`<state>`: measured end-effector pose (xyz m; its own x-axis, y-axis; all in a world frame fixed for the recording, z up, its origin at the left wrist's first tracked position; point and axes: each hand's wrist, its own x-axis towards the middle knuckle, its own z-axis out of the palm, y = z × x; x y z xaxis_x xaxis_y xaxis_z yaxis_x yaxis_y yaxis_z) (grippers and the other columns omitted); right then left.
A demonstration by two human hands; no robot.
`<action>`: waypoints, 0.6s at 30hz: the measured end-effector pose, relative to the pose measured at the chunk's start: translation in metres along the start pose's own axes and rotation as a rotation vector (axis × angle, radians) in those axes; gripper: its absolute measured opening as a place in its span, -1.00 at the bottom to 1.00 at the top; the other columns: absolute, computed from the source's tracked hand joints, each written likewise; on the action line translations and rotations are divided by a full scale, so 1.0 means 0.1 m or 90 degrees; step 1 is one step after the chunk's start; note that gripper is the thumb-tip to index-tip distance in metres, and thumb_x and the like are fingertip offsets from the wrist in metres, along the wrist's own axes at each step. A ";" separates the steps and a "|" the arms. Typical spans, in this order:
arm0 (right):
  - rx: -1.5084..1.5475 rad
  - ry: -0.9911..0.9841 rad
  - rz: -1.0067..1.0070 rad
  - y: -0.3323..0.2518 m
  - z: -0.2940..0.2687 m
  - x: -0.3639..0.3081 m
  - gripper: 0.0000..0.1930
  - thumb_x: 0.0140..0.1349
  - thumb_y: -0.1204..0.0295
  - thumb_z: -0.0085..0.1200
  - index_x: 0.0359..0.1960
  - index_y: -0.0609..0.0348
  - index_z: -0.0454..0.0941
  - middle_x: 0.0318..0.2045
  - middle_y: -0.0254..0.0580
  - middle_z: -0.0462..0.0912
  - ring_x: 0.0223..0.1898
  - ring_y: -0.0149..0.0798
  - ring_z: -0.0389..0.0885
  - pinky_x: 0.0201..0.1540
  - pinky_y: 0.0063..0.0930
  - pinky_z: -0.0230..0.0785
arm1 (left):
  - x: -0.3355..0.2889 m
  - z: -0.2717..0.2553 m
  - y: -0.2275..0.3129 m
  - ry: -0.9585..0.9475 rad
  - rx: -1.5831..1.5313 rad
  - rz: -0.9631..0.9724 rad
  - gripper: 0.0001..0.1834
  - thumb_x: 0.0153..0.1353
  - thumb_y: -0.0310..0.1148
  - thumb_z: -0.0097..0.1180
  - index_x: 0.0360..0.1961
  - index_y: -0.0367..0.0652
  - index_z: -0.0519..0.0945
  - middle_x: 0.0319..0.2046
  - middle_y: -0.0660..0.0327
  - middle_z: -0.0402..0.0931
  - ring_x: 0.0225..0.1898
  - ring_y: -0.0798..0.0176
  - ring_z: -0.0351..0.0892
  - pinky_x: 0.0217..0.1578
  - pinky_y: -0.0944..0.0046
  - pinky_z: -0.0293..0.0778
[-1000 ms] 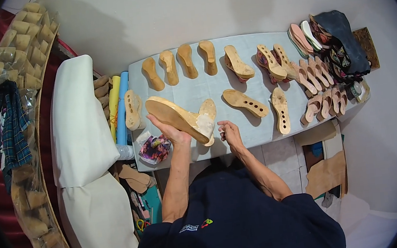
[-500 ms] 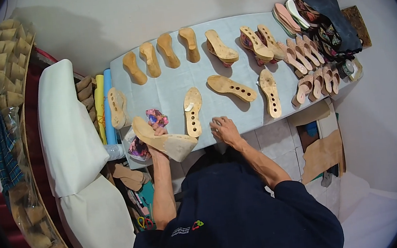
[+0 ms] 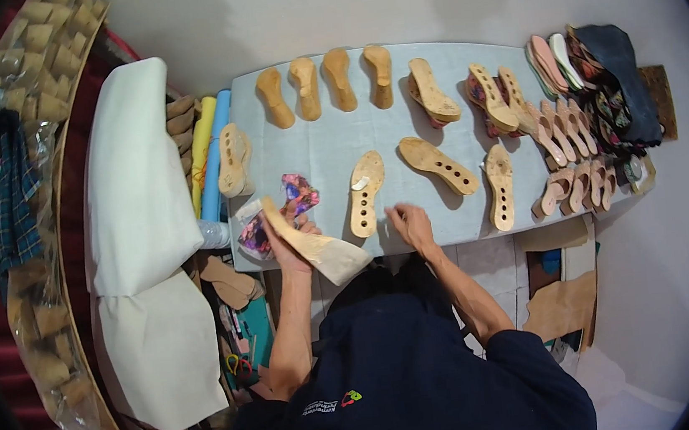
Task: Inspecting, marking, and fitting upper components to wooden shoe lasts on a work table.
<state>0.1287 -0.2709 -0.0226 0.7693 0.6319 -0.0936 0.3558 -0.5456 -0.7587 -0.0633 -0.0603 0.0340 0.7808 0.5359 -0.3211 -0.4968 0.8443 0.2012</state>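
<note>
My left hand [image 3: 291,252] is closed round a pale wedge shoe sole [image 3: 314,242], tilted over the table's front left edge with its thick heel toward me. Floral fabric pieces [image 3: 300,193] lie beside and behind that hand; whether they are joined to the wedge sole cannot be told. My right hand [image 3: 411,227] hovers at the front edge, fingers loosely bent and a little apart, nothing visible in them. Closest to it is a wooden shoe last with holes [image 3: 367,191], lying sole up with a small white patch on it.
More holed lasts [image 3: 440,165] and a row of wooden lasts [image 3: 339,81] stand on the pale table [image 3: 320,142]. Finished pink sandals [image 3: 550,134] are at the right. White rolled material [image 3: 135,178], a yellow roll [image 3: 203,150] and a plastic-wrapped stack [image 3: 34,54] flank the left.
My view has shifted, so the table sits farther right. The wedge sole has turned in my left hand to show more of its side. My right hand's fingers have drawn in from a wider spread.
</note>
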 end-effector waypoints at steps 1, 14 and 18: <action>0.052 0.064 -0.047 -0.03 0.10 0.18 -0.57 0.36 0.06 0.15 -0.20 0.26 0.74 -0.43 0.13 0.70 -0.41 0.12 0.67 -0.27 -0.12 0.51 | -0.01 0.02 -0.01 0.023 0.001 -0.013 -0.24 0.29 0.38 0.10 0.14 -0.11 0.60 -0.47 0.21 0.44 -0.56 0.34 0.31 -0.47 0.34 0.34; 0.127 -0.006 -0.055 -0.18 0.41 0.85 -0.72 0.26 0.33 0.12 -0.20 0.29 0.75 -0.30 0.17 0.73 -0.25 0.14 0.73 -0.11 -0.07 0.55 | -0.17 0.23 -0.25 -0.320 -0.222 -0.061 -0.35 0.50 -0.08 -0.05 0.52 -0.06 0.21 -0.12 0.06 0.28 -0.41 0.26 0.35 -0.46 0.32 0.47; 0.213 -0.082 0.010 0.06 0.04 0.36 -0.71 0.26 0.34 0.10 -0.20 0.32 0.74 -0.40 0.17 0.73 -0.35 0.16 0.72 -0.13 -0.10 0.56 | -0.01 0.25 -0.32 -0.331 -0.250 -0.101 -0.36 0.53 -0.08 -0.11 0.52 -0.11 0.19 -0.15 0.03 0.30 -0.38 0.19 0.38 -0.48 0.32 0.49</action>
<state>0.1564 -0.2494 -0.0327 0.6927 0.7005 -0.1715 0.1345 -0.3591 -0.9236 -0.0392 -0.0877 0.0509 0.8882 0.4191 0.1883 -0.3846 0.9024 -0.1945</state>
